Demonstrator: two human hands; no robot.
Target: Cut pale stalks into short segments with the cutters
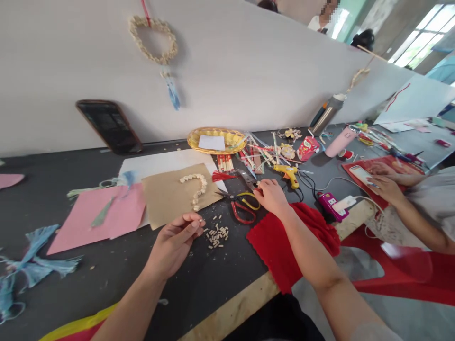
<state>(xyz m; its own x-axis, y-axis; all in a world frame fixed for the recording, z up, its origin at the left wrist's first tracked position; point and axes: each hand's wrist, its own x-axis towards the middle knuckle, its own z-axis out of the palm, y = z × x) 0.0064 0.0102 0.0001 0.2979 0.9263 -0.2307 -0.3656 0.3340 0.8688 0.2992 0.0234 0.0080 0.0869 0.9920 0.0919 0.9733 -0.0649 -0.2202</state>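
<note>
My left hand (pixel 179 241) pinches a tiny pale piece between thumb and forefinger, just above the dark table. Beside it lies a small pile of short cut beige pieces (pixel 217 236). A curved string of beige pieces (pixel 199 185) rests on the brown paper (pixel 167 194) beyond the fingers. My right hand (pixel 273 195) is closed, its fingertips by the dark handle of a grey-bladed tool (pixel 246 179). What those fingers hold is hidden. Scissors with red and yellow handles (pixel 242 215) lie open to its left, and a red cloth (pixel 291 241) is under the forearm.
A yellow glue gun (pixel 289 175), a wicker basket (pixel 194 142) and a purple power strip (pixel 329 206) with cables stand around. Pink paper (pixel 85 213) and blue tassels (pixel 42 251) lie left. A phone (pixel 110 125) leans on the wall. Another person's hands (pixel 387 182) are at right.
</note>
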